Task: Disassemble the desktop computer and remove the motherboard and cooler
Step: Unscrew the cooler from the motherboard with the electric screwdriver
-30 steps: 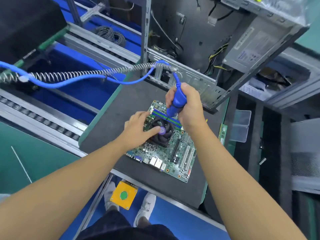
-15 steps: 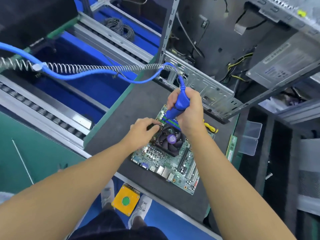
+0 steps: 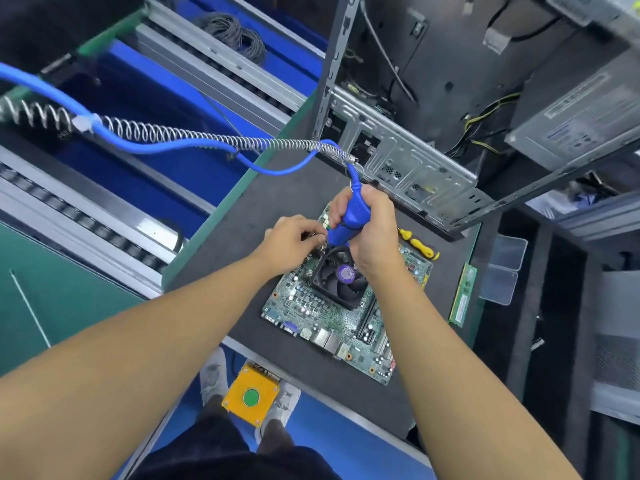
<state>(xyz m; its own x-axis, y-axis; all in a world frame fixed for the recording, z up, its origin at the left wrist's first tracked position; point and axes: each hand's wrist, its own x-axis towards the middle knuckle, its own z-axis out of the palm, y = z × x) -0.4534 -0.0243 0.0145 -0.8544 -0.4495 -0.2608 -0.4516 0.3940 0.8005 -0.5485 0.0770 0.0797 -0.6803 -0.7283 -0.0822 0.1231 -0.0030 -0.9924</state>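
**Freeing the cooler from the board, far-left corner**

Fingers (image 3: 317,239) of the left hand (image 3: 291,242) are curled tight and pinch in on the bit of the driver (image 3: 349,220), right where it meets the far-left corner of the cooler (image 3: 341,275). They hide whatever sits under the tip. The right hand (image 3: 372,237) is wrapped fully round the driver's blue grip. The tool stands steep, tip down and toward the left, with its hose (image 3: 173,143) end up toward the case (image 3: 415,161).

The board (image 3: 311,306) is already out of the case. It lies flat on the dark mat (image 3: 249,209) just in front of it, with the cooler mounted near its middle. So the step in hand looks to be undoing the cooler's fasteners, and this corner is one of them.

The next move calls for the bit seated square in the screw head and the driver held in line with it under firm downward pressure — then the left fingers clear before the other corners.

The board sits cornerwise to the person, one corner toward the case and the port edge on the near-left side. Its long axis seems to run along that port edge, left to near-right, though the wide lens makes this uncertain. The cooler's fan faces straight up.
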